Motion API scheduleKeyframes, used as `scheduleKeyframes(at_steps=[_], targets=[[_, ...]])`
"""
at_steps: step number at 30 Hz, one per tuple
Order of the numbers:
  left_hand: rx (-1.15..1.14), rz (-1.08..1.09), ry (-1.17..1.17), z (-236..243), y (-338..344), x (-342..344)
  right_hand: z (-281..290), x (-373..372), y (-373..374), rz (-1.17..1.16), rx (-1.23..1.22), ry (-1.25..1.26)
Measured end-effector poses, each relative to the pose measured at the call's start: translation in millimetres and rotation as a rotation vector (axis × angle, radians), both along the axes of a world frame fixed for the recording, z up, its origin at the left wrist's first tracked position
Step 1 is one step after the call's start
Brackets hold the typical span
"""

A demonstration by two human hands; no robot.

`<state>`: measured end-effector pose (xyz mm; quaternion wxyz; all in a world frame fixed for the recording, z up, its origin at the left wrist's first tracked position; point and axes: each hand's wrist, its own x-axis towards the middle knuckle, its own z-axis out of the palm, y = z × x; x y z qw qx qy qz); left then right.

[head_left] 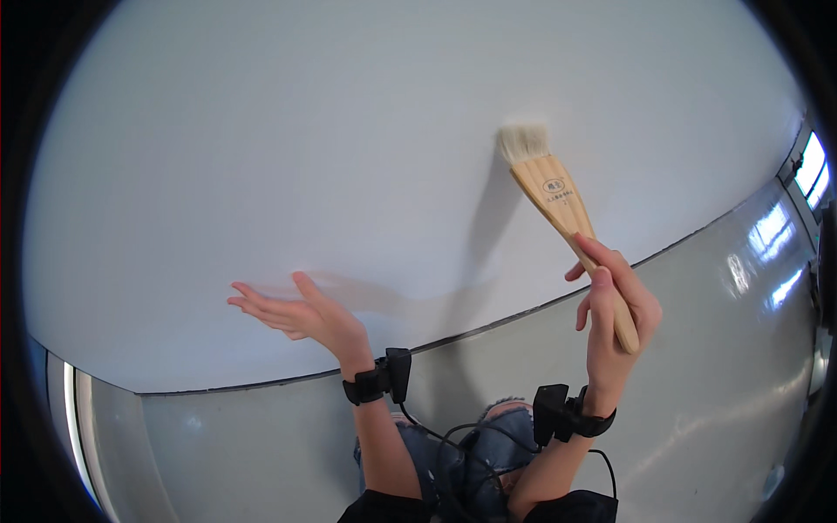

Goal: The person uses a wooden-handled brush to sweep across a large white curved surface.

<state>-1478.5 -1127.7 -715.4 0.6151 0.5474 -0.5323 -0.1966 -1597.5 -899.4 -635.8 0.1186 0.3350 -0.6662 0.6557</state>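
My right hand point(615, 301) grips a flat wooden brush point(554, 200) by its handle, tilted up and to the left. The pale bristles point(523, 141) are against or very close to a white wall surface point(261, 131), casting a long shadow on it. My left hand point(301, 314) is open, fingers stretched out, at the lower left of the white surface and holding nothing; whether it touches the surface I cannot tell. Black straps with box-like devices point(397, 375) and cables sit on both wrists.
A glossy grey floor point(706, 375) runs along the wall's dark bottom edge. My legs in torn jeans point(488, 444) are bent below my hands. A bright window point(811, 166) shows at the far right. A pale frame point(78, 436) stands at the lower left.
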Motion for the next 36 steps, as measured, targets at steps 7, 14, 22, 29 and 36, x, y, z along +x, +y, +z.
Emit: scheduleKeyframes(at_steps=[7, 14, 22, 29, 36], targets=[[-0.035, -0.005, -0.004, -6, -4, 1, -3, -1, 3, 0.011, 0.298, 0.009], [-0.064, 0.007, -0.018, -7, -5, 1, -29, -16, -12, 0.083, 0.579, -0.099], [-0.045, 0.017, -0.008, -10, -4, 2, 17, 30, -2, 0.193, -0.003, 0.108], [-0.042, -0.024, 0.020, -6, -2, 3, 6, 41, -27, 0.109, 0.164, 0.167], [-0.061, -0.064, 0.033, -3, 1, 0, -28, 23, -51, 0.142, 0.664, 0.069]])
